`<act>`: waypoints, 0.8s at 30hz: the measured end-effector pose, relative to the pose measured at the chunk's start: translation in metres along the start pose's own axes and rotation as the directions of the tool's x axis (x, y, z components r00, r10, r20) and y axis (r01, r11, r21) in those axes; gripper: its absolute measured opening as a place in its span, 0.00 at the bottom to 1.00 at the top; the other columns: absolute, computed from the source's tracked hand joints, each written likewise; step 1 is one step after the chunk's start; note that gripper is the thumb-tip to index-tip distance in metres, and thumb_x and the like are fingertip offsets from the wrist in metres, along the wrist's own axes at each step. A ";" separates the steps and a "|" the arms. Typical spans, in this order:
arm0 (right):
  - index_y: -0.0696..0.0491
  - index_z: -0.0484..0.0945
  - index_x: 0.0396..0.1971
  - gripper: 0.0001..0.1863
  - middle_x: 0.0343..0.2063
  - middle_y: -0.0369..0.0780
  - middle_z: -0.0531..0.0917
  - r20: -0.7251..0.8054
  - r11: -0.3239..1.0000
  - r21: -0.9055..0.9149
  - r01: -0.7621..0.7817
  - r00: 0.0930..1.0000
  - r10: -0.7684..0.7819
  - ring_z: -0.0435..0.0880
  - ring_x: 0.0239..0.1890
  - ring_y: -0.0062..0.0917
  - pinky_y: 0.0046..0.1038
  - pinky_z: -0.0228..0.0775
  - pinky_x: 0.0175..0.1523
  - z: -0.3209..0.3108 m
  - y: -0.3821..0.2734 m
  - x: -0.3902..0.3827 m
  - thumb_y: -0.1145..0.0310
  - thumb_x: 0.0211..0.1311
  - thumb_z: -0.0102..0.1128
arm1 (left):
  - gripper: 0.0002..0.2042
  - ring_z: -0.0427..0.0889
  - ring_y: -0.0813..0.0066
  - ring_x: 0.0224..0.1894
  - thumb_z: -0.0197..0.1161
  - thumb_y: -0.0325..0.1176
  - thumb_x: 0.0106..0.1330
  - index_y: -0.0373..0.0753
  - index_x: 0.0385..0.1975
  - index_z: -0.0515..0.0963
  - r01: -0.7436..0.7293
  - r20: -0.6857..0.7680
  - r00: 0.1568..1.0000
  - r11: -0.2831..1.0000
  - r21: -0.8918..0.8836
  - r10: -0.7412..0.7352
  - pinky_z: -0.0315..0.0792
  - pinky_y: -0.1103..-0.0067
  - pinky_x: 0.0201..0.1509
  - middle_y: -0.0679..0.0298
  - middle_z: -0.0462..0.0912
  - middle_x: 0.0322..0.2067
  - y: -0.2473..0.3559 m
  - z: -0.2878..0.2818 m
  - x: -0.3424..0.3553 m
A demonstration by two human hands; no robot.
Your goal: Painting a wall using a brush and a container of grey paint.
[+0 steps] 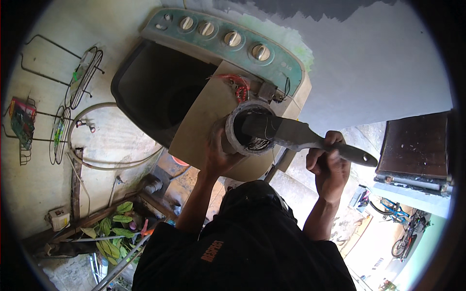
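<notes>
A paint can (235,140) with a grey-smeared rim is tilted in my left hand (218,148), above the beige lid (189,145) of a twin-tub washing machine. In my right hand (330,165) is a wide paintbrush (306,136) with a dark handle, its bristles inside the can's mouth. My fingers wrap round the handle. Red string (235,85) and a small dark object (267,92) lie on the machine beside the can. The machine's teal control panel (242,48) has four knobs, and its open tub (155,87) is at the left.
Wire racks (68,97) and a looped hose (90,165) hang on the left wall. Plants (111,237) and pipes are lower left. Grey paint covers part of the upper-right wall (369,68). A dark brown panel (415,145) and bicycles (398,213) are at the right.
</notes>
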State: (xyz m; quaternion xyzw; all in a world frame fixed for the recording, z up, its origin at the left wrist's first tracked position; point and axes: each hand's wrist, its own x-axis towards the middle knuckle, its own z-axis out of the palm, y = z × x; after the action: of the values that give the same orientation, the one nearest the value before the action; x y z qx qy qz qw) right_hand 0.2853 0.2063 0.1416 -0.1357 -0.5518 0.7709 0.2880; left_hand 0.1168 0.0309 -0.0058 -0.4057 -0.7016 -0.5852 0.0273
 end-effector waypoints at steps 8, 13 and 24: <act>0.61 0.77 0.37 0.04 0.29 0.40 0.81 -0.057 0.950 -0.313 0.007 0.998 -0.027 0.82 0.34 0.24 0.25 0.72 0.45 0.016 -0.010 -0.012 0.80 0.64 0.59 | 0.46 0.74 0.45 0.58 0.82 0.37 0.40 0.32 0.62 0.64 -0.055 0.100 0.993 0.998 -0.030 0.058 0.71 0.59 0.61 0.46 0.72 0.57 0.008 0.008 0.021; 0.53 0.83 0.39 0.18 0.34 0.40 0.82 0.362 0.422 -0.728 0.540 0.826 -0.432 0.78 0.36 0.33 0.32 0.70 0.44 -0.001 -0.020 0.006 0.72 0.43 0.72 | 0.44 0.74 0.47 0.58 0.81 0.37 0.40 0.32 0.60 0.67 -0.104 0.170 0.980 0.995 0.010 0.100 0.71 0.60 0.59 0.47 0.72 0.55 0.005 0.014 0.026; 0.56 0.78 0.40 0.08 0.41 0.46 0.86 0.222 0.838 -0.345 0.423 0.904 -0.365 0.88 0.41 0.36 0.33 0.80 0.47 0.012 -0.005 -0.006 0.73 0.63 0.63 | 0.41 0.78 0.55 0.55 0.83 0.37 0.41 0.33 0.57 0.69 -0.028 0.161 0.985 0.975 -0.220 0.065 0.74 0.65 0.57 0.51 0.76 0.52 0.012 0.015 0.025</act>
State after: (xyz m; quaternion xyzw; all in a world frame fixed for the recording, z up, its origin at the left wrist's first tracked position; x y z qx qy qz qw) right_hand 0.2855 0.1944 0.1499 -0.0158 -0.7280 0.5789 0.3670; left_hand 0.1134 0.0570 0.0117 -0.4702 -0.6237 -0.6213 -0.0623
